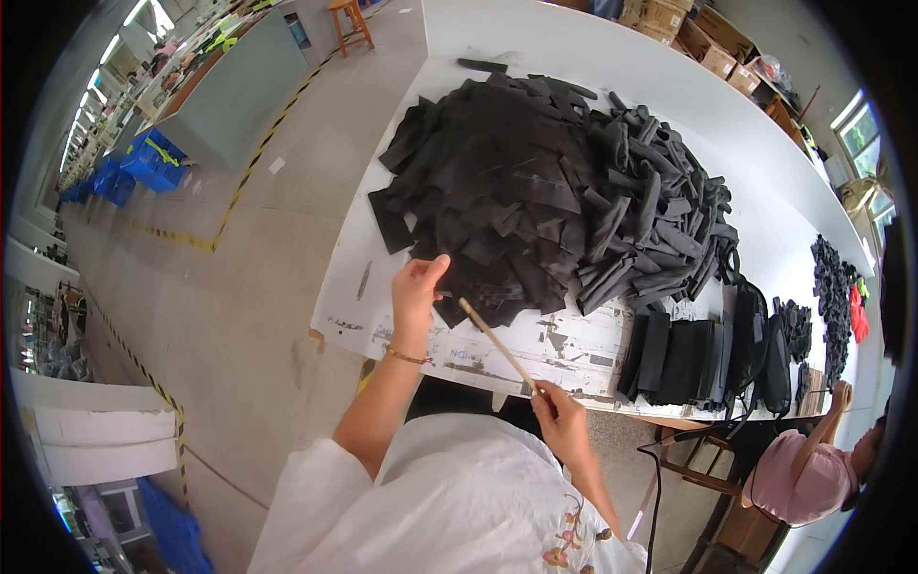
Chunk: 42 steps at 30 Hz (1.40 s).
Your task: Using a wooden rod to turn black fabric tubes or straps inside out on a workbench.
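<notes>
My right hand (562, 421) is closed round the lower end of a thin, light wooden stick (499, 346). The stick slants up and left, its far tip by the near edge of a big heap of flat black fabric pieces (497, 182). My left hand (418, 290) is at the heap's near left corner, thumb up and fingers curled inward. Whatever those fingers hold, if anything, is lost against the black cloth. To the heap's right lies a second pile of narrow, tube-like black fabric pieces (660, 191). Both piles rest on a worn white table (349, 277).
Stacked black pieces (684, 359) and a black bag (751, 335) sit along the table's right part. A person in a pink top (803, 474) works at the far right. White boards (765, 124) wall the table's back. A wooden stool (351, 27) and blue bins (153, 160) stand beyond.
</notes>
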### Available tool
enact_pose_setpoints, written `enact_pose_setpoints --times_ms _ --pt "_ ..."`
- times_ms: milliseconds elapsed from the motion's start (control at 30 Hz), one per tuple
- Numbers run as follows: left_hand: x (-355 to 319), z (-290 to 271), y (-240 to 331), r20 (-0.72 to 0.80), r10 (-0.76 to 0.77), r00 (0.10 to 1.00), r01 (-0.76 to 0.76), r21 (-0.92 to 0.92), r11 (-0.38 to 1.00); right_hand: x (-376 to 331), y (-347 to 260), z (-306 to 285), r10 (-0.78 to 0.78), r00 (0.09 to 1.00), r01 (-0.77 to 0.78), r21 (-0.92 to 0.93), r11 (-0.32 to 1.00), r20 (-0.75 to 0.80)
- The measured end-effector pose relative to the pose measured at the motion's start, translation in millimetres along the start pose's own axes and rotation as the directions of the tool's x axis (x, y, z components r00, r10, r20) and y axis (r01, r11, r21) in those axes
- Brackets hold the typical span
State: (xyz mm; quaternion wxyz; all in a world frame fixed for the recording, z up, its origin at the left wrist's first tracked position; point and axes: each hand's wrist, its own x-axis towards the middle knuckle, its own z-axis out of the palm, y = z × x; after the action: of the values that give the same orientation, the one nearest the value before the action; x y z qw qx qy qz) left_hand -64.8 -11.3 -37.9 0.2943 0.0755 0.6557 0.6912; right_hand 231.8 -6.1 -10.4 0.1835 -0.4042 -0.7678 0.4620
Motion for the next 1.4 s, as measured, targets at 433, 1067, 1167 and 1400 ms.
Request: enact_pose_setpoints --times_ms 433,1067,1167,1400 --pt "-51.8 55.9 -18.4 0.118 0.017 0.993 -0.009 -0.070 0.998 0.2 4.9 25.4 0.142 0.990 -0.135 0.280 0.950 -0.004" --pt "-95.0 62.2 -29.1 0.616 -0.250 0.747 0.618 -0.506 0.602 4.2 0.6 59.5 0.019 0.986 0.020 0.228 0.974 -0.168" --pt "-102.0 67.6 -25.9 0.619 -0.263 0.740 0.628 -0.498 0.597 3.2 6.1 62.6 -0.001 0.975 0.044 0.189 0.981 -0.223" --pt "-90.8 69.4 -14.3 0.493 -0.275 0.825 0.500 -0.414 0.761 1.4 12.5 58.4 0.061 0.996 -0.048 0.178 0.983 -0.068"
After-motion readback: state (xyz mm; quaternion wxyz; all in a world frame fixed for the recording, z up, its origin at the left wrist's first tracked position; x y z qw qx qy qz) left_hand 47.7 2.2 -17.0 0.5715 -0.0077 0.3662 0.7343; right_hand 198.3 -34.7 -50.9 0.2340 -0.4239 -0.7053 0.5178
